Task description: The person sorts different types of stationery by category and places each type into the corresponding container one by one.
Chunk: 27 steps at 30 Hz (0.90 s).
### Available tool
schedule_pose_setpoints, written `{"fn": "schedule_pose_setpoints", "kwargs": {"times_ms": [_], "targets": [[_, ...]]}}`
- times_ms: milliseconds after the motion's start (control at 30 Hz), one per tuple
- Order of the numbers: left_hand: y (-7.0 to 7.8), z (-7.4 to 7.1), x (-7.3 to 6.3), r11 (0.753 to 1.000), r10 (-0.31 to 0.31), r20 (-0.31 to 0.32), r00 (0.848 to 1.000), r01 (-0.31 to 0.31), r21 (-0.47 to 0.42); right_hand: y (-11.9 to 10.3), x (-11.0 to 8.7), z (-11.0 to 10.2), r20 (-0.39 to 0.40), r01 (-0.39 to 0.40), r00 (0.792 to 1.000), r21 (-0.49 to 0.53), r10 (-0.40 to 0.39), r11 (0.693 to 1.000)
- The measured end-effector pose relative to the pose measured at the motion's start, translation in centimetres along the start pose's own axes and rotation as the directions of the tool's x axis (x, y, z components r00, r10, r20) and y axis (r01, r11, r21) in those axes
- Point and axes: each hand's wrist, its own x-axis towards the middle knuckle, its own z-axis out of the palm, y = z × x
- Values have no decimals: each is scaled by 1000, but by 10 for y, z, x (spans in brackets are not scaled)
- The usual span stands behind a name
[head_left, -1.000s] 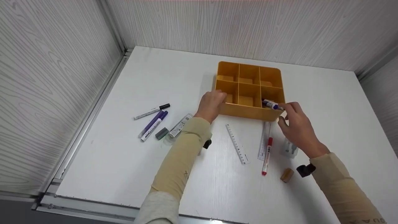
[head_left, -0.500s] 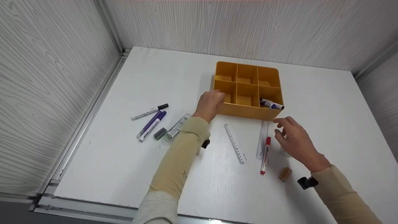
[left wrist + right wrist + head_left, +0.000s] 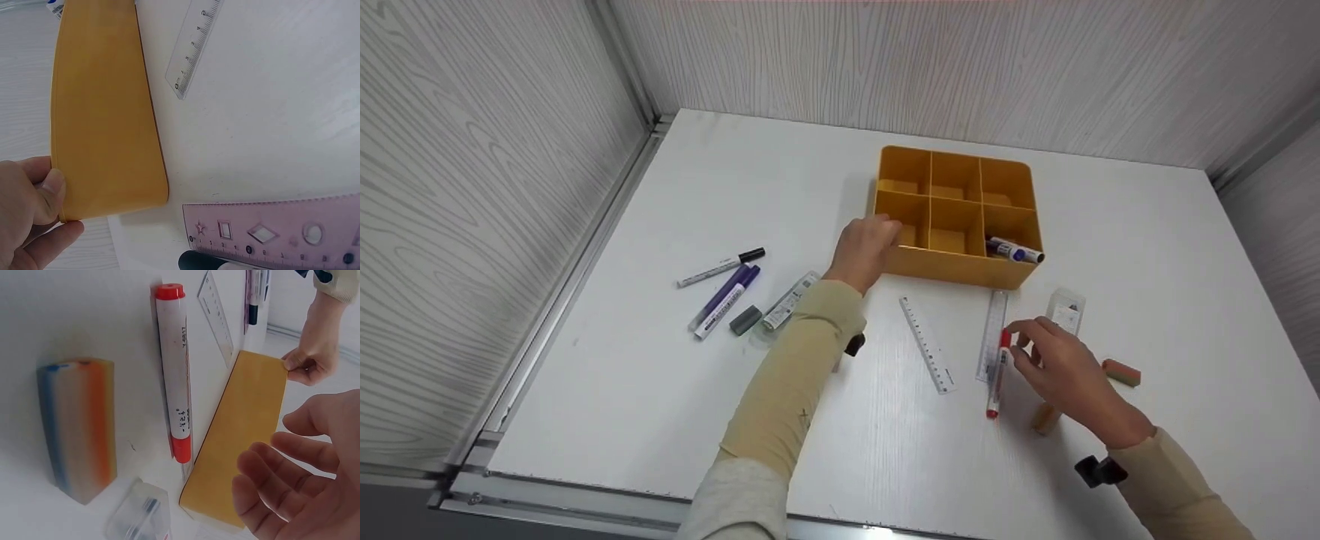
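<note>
The left grip point(image 3: 861, 251) pinches the near left corner of the box point(image 3: 952, 268), which stands on the bench point(image 3: 585, 405). The right grip point(image 3: 1061, 367) is released, fingers loosely bent, near the far end of the red pen point(image 3: 997, 384); the right wrist view shows no contact. The red pen lies on the bench just beside a clear ruler point(image 3: 991, 322), below the box's near right corner. Possible faults: an off-centre touch may roll the red pen, or drag the ruler if both are caught. A pull through the left grip may shift the box (its two pens point(image 3: 1014, 251) reach the near rim and could slide). Compared with the frame half a second earlier, the right grip has moved from the box's corner to the red pen, exposing the case point(image 3: 1066, 307) and the eraser point(image 3: 1121, 373); the left grip stays put.
</note>
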Motion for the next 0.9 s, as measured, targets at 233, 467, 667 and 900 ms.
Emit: {"fn": "schedule_pose_setpoints", "kwargs": {"times_ms": [233, 467, 667, 900], "targets": [[0, -1, -1, 1000, -4, -2, 1000, 4, -25, 0, -9, 14, 62, -22, 998, -14, 23, 1000], [0, -2, -1, 1000, -18, 4, 1000, 18, -17, 0, -13, 26, 143, -46, 989, 20, 42, 999], [0, 0, 0, 1000, -16, 3, 1000, 16, -20, 0, -16, 34, 169, -40, 985, -4, 40, 999], [-1, 1, 0, 1000, -3, -14, 1000, 3, -25, 1, -16, 37, 194, -68, 979, -12, 69, 998]]}}
